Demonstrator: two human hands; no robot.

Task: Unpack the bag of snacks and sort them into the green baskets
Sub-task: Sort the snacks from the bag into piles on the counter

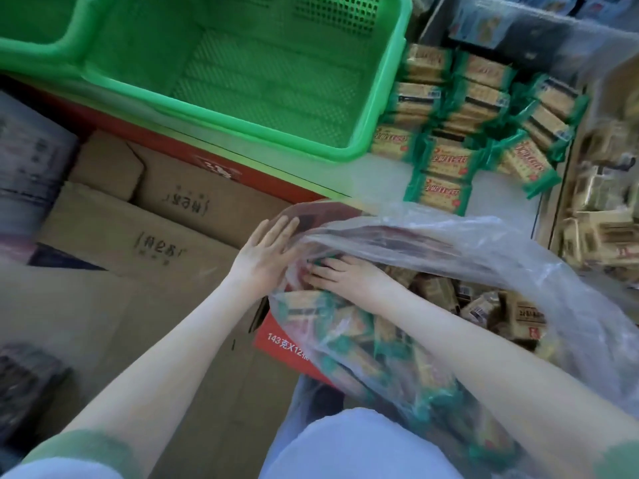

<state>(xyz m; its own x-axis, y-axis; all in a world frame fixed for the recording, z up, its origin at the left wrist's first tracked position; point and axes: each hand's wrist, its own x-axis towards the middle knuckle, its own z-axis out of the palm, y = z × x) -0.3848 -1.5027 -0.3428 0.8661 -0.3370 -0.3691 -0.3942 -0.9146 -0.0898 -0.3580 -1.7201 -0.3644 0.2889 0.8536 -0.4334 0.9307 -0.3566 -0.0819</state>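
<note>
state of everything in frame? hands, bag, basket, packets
Bag: mouth open, many packets inside.
Left hand: open, fingers straight against the bag's mouth.
Right hand: inside the bag, on packets; grip unclear.
Basket: empty where visible.
Loose packets: piled right of the basket, outside it.

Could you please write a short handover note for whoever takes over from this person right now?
The left hand is open, its straight fingers against the mouth of the clear plastic bag.
The right hand is inside the bag, on the green cracker packets; whether it grips one is unclear.
The green basket shows no packets inside. A pile of loose packets in the same green wrap lies outside it, to its right.
Done: apparently some packets are out.
Left: the bag holds many packets, and none are in the basket.
</note>
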